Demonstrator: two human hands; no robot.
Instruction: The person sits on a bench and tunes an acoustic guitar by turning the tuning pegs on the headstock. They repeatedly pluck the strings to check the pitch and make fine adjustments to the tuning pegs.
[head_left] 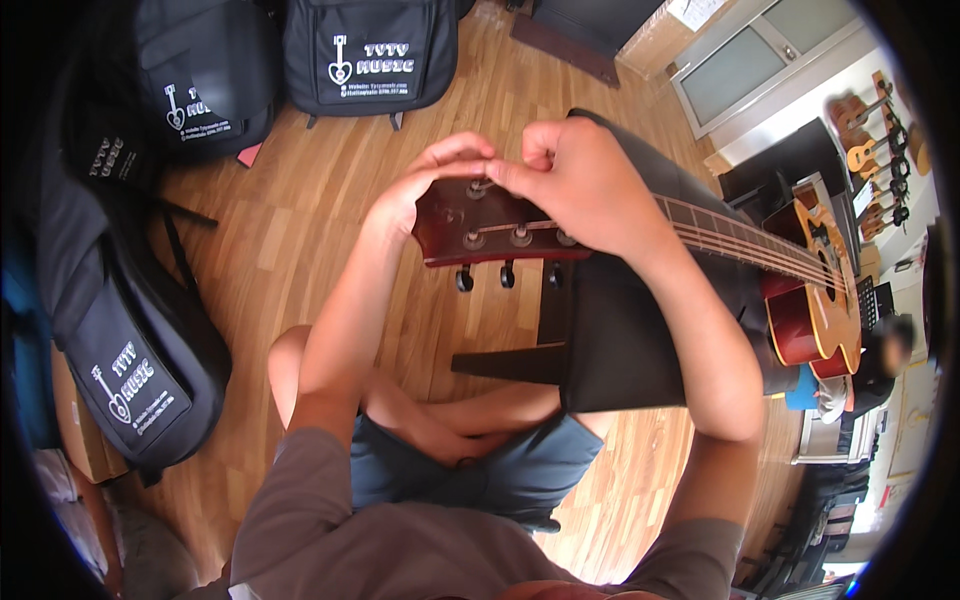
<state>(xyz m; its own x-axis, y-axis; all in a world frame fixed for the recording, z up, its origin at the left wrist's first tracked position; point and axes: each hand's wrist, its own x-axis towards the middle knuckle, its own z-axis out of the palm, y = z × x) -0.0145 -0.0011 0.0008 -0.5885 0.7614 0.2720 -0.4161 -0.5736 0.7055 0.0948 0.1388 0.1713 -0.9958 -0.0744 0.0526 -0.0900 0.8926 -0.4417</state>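
An acoustic guitar [840,330] with red sides and a light top lies with its neck [715,228] across a black padded bench [625,335]. Its dark red-brown headstock [445,225] points left, with black tuning pegs [507,274] along the near edge. My left hand [440,170] curls round the far left end of the headstock, fingers bent at its far edge. Over the headstock, my right hand [580,180] is closed in a pinch, its thumb meeting the left fingertips by a string post [477,188]. What lies inside the pinch is hidden.
Black instrument bags [370,60] stand on the wooden floor [290,230] at the far left; another bag [130,330] lies along the left side. More guitars [865,155] hang on the right wall. Another person [870,370] is at the far right. My crossed legs are below the bench.
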